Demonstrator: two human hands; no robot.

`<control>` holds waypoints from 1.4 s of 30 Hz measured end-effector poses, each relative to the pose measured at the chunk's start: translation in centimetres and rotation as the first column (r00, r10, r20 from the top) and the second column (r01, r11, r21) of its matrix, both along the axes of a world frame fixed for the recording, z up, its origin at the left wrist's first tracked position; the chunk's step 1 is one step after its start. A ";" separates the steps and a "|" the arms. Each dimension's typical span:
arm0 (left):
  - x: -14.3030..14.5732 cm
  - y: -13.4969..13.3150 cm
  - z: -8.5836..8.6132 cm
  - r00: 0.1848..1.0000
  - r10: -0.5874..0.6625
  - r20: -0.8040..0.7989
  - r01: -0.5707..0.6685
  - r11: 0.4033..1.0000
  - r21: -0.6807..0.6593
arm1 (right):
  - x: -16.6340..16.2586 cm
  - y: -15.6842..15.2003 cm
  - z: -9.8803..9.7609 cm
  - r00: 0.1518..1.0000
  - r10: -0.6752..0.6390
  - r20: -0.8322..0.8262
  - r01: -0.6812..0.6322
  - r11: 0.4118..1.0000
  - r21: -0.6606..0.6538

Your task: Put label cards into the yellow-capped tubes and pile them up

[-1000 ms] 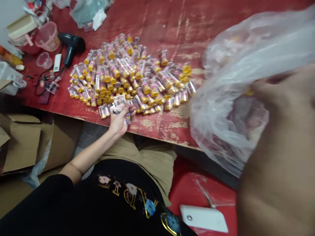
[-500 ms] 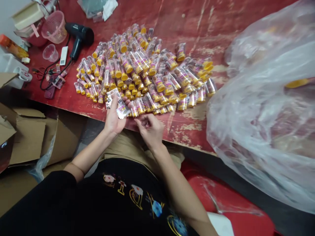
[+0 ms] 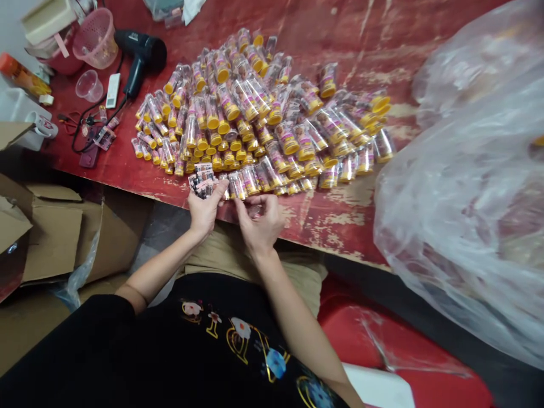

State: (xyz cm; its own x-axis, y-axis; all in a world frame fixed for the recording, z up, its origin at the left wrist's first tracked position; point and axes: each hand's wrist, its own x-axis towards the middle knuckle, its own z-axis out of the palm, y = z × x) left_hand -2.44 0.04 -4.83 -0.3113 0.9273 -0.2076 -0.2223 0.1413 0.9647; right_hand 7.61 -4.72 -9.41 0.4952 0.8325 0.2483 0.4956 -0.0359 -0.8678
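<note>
A big heap of small clear tubes with yellow caps [image 3: 263, 107] lies on the worn red table [image 3: 340, 209]. My left hand [image 3: 205, 208] is at the table's near edge, closed on a small stack of printed labels [image 3: 202, 180]. My right hand [image 3: 260, 218] sits just beside it, fingers curled and pinched around a small tube that is mostly hidden. Both hands touch the front row of the heap.
A large clear plastic bag [image 3: 467, 192] bulges at the right. At the far left are a black hair dryer [image 3: 140, 54], a pink basket [image 3: 96, 39], a clear cup [image 3: 88, 86] and a white mug [image 3: 29, 122]. Cardboard boxes [image 3: 51, 232] sit on the floor to the left.
My right hand came down from near the camera by the bag to the table edge next to my left hand. The view shifted slightly, and the labels tilted flatter.
</note>
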 end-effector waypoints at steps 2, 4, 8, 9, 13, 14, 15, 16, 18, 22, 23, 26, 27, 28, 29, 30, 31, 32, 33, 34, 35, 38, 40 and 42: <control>-0.1 0.1 -0.4 0.999 -0.012 -0.035 0.013 1.000 0.004 | 0.0 0.1 0.0 1.000 0.005 -0.003 -0.005 1.000 0.026; -0.1 0.2 -0.5 0.999 -0.033 -0.036 0.034 0.999 0.009 | 0.1 0.0 0.1 1.000 0.005 -0.004 -0.005 0.999 0.048; 0.1 0.5 -0.4 0.998 -0.055 -0.016 0.055 0.998 -0.006 | 0.0 0.1 -0.1 1.000 0.007 0.024 -0.008 0.999 0.037; 0.2 0.5 -0.3 0.998 -0.054 -0.016 0.054 0.998 -0.013 | 0.0 0.1 -0.2 0.999 0.015 0.033 -0.016 0.999 0.041; 0.4 0.6 0.0 0.998 -0.060 0.001 0.060 0.998 -0.031 | 0.2 0.1 -0.6 0.994 0.047 0.096 -0.060 0.988 0.140; 0.4 0.6 0.1 0.998 -0.063 0.001 0.063 0.997 -0.035 | 0.2 0.0 -0.6 0.992 0.052 0.111 -0.071 0.982 0.176; 0.4 0.5 0.1 0.998 -0.065 -0.004 0.065 0.997 -0.042 | 0.3 -0.1 -0.5 0.991 0.060 0.116 -0.084 0.973 0.215; 0.5 0.4 0.2 0.998 -0.067 -0.014 0.066 0.996 -0.052 | 0.4 -0.3 -0.5 0.991 0.070 0.111 -0.097 0.962 0.255; 0.5 0.1 0.3 0.997 -0.069 -0.037 0.066 0.995 -0.069 | 0.5 -0.6 -0.5 0.992 0.087 0.091 -0.112 0.940 0.323; 0.6 -0.3 0.7 0.998 -0.052 -0.026 0.051 0.997 -0.058 | 0.4 -1.0 -0.7 0.996 0.085 -0.031 -0.072 0.953 0.295; 0.7 -0.4 0.8 0.999 -0.051 -0.013 0.051 0.997 -0.051 | 0.4 -1.0 -0.7 0.995 0.082 -0.062 -0.062 0.960 0.272; 0.7 -0.4 1.1 0.999 -0.052 0.006 0.052 0.998 -0.033 | 0.4 -1.0 -0.5 0.993 0.081 -0.080 -0.060 0.970 0.237; 0.7 -0.3 1.1 0.999 -0.049 0.006 0.049 0.998 -0.026 | 0.5 -0.9 -0.3 0.994 0.083 -0.077 -0.064 0.972 0.226; 0.7 -0.3 1.1 0.999 -0.046 0.004 0.046 0.999 -0.021 | 0.5 -0.9 -0.1 0.993 0.084 -0.078 -0.066 0.974 0.215; 0.7 -0.2 1.1 0.999 -0.045 0.001 0.045 0.999 -0.021 | 0.5 -0.8 0.1 0.993 0.086 -0.084 -0.068 0.977 0.203; 0.7 -0.1 1.1 0.999 -0.044 -0.001 0.044 0.999 -0.024 | 0.6 -0.8 0.2 0.992 0.089 -0.091 -0.070 0.979 0.189; 0.7 0.0 1.0 0.999 -0.042 -0.002 0.042 0.999 -0.030 | 0.6 -0.8 0.3 0.991 0.091 -0.096 -0.072 0.981 0.178; 0.7 0.1 0.9 0.999 -0.040 -0.004 0.039 0.999 -0.037 | 0.5 -0.7 0.4 0.991 0.092 -0.101 -0.074 0.982 0.172; 0.6 0.2 0.9 0.999 -0.036 -0.008 0.036 0.998 -0.045 | 0.5 -0.7 0.3 0.990 0.097 -0.106 -0.078 0.983 0.168; 0.6 0.3 0.8 0.999 -0.034 -0.012 0.034 0.998 -0.050 | 0.4 -0.6 0.3 0.989 0.100 -0.109 -0.081 0.983 0.168; 0.6 0.5 0.7 0.999 -0.035 -0.017 0.034 0.998 -0.054 | 0.4 -0.6 0.1 0.989 0.101 -0.108 -0.082 0.982 0.167; 0.6 0.9 0.5 0.998 -0.054 -0.007 0.054 0.998 -0.040 | 0.0 -0.2 -0.3 0.993 0.091 -0.081 -0.079 0.987 0.138; 0.5 1.0 0.5 0.999 -0.044 0.015 0.044 0.999 0.002 | -0.2 0.1 -0.6 0.995 0.081 -0.053 -0.075 0.992 0.098; 0.4 1.0 0.7 1.000 -0.002 0.031 0.001 1.000 0.025 | -0.3 0.4 -0.8 0.997 0.072 -0.031 -0.069 0.994 0.080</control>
State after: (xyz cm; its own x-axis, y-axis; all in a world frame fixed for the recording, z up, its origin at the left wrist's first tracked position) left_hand -2.03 0.99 -4.13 -0.3035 0.9330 -0.1936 -0.2517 0.1175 0.9607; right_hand 7.32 -4.34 -10.18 0.4452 0.8442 0.2984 0.4644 0.0673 -0.8831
